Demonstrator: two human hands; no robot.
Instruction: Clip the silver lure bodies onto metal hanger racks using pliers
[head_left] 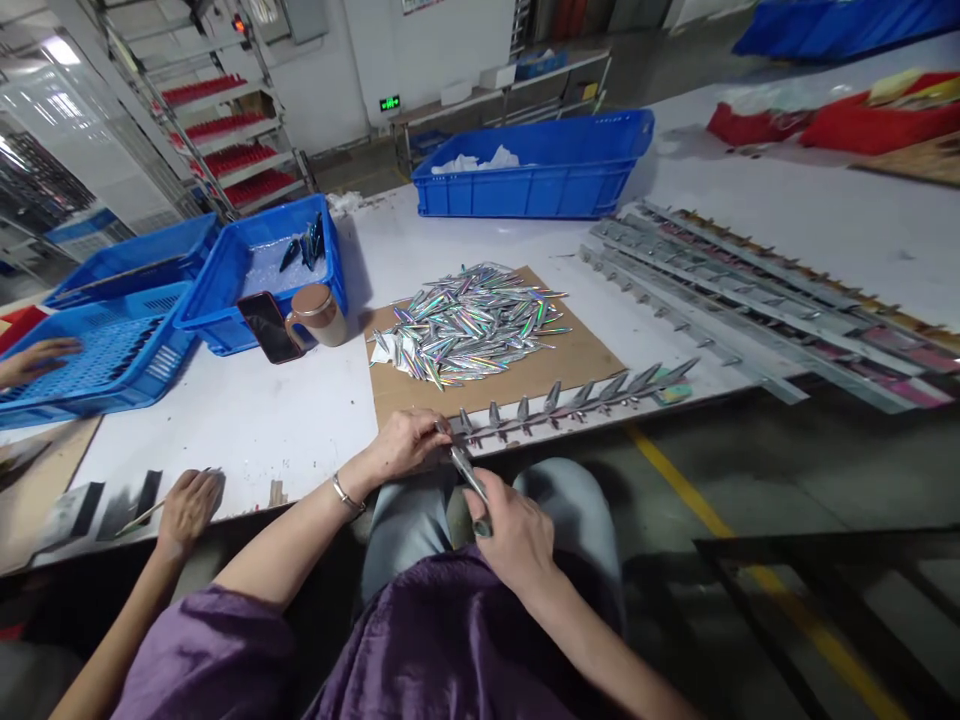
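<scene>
My left hand (409, 442) rests at the table's front edge, its fingers pinched on the left end of a long metal rack (577, 402) that carries several silver pointed pieces. My right hand (514, 540) sits over my lap, closed round a thin metal tool (471, 476) whose tip reaches up to the rack beside my left fingers. Behind the rack, a heap of shiny iridescent pointed pieces (469, 325) lies on a brown cardboard sheet (577, 355).
Another person's hands (186, 508) work at the left edge. Blue crates (259, 265) stand at the left, with a phone (268, 326) and a brown mug (321, 315) in front. A large blue bin (536, 165) stands behind. Several long metal racks (757, 295) lie at the right.
</scene>
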